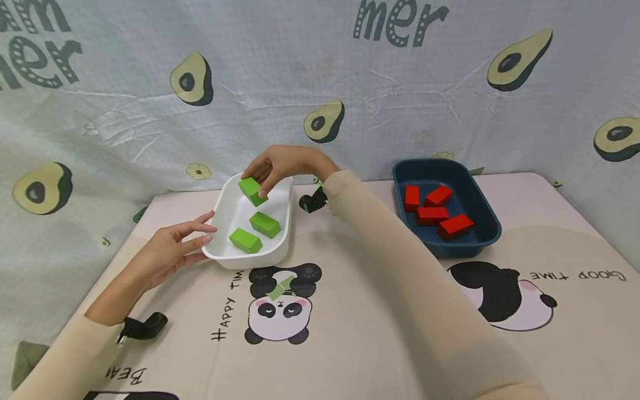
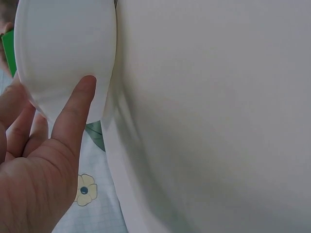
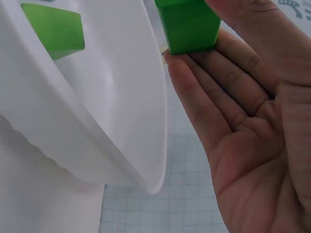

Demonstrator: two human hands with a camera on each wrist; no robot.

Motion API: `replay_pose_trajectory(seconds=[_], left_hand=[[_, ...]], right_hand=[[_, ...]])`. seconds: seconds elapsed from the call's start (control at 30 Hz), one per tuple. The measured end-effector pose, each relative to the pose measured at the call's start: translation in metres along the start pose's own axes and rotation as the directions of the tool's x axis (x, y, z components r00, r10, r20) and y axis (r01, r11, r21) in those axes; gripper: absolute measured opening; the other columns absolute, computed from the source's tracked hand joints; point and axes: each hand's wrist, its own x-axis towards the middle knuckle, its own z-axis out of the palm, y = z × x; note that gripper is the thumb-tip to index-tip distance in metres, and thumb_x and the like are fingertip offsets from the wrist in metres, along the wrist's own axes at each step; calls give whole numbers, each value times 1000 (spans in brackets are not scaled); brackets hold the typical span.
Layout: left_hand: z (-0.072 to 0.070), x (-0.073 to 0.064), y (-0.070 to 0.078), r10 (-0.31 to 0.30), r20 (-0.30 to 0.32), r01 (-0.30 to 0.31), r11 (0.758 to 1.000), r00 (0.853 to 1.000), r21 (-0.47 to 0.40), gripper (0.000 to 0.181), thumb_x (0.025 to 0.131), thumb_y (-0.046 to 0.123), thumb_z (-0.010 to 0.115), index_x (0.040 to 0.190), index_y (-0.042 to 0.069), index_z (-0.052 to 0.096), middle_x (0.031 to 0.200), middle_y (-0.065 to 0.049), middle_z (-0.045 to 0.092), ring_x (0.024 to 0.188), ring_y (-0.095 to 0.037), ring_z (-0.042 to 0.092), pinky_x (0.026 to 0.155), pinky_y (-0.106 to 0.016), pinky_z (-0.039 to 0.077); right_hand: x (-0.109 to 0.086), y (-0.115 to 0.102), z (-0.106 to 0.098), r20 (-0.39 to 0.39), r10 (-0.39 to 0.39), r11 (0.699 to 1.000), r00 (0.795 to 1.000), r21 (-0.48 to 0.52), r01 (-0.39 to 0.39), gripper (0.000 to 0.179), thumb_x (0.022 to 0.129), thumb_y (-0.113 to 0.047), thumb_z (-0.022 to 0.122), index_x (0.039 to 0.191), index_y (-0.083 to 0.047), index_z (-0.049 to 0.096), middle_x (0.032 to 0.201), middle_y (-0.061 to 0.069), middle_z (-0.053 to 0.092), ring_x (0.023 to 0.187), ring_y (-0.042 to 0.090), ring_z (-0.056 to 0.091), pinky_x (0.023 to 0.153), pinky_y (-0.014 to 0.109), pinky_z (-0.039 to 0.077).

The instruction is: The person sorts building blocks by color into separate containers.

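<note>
My right hand (image 1: 287, 164) pinches a green block (image 1: 253, 191) between thumb and fingers, tilted over the far part of the white tub (image 1: 254, 261). In the right wrist view, that held block (image 3: 189, 26) shows beside the tub's rim, with the palm below it. Two more green blocks lie inside the tub, one nearer the front (image 1: 245, 240) and one to its right (image 1: 265, 224). At the tub's left side, my left hand (image 1: 172, 247) touches the rim with extended fingers. A fingertip (image 2: 86, 87) rests against the tub's outer wall in the left wrist view.
On the right stands a dark blue tub (image 1: 462, 253) holding several red blocks (image 1: 432, 216). A panda-printed cloth (image 1: 350, 333) covers the table. Behind it hangs a pale curtain (image 1: 260, 78) with avocado prints. Black wrist cameras (image 1: 145, 326) sit at both sleeves.
</note>
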Motion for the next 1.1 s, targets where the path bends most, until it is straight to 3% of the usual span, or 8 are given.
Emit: replay_pose_trajectory(seconds=[0.37, 0.67, 1.1], left_hand=[[0, -1, 2, 6, 5, -6, 1000, 1000, -16, 38, 98, 13, 68, 133, -1, 62, 171, -3, 12, 152, -38, 21, 93, -30, 58], [0, 2, 2, 11, 14, -11, 999, 1000, -34, 36, 99, 10, 67, 133, -1, 62, 171, -3, 12, 152, -38, 21, 93, -31, 58], [2, -1, 2, 4, 11, -4, 1000, 1000, -27, 35, 99, 11, 67, 131, -1, 63, 171, -4, 11, 151, -39, 22, 93, -31, 58]], right_hand=[[13, 6, 8, 18, 63, 998, 998, 6, -63, 65, 83, -10, 85, 142, -4, 58, 138, 9, 63, 126, 17, 60, 103, 22, 50], [13, 14, 8, 19, 87, 995, 996, 47, -87, 67, 83, -1, 81, 144, -1, 54, 142, 11, 60, 129, 20, 58, 105, 24, 50], [19, 16, 16, 59, 153, 987, 986, -54, -150, 66, 86, -6, 81, 146, -4, 53, 143, 9, 59, 129, 18, 56, 105, 22, 48]])
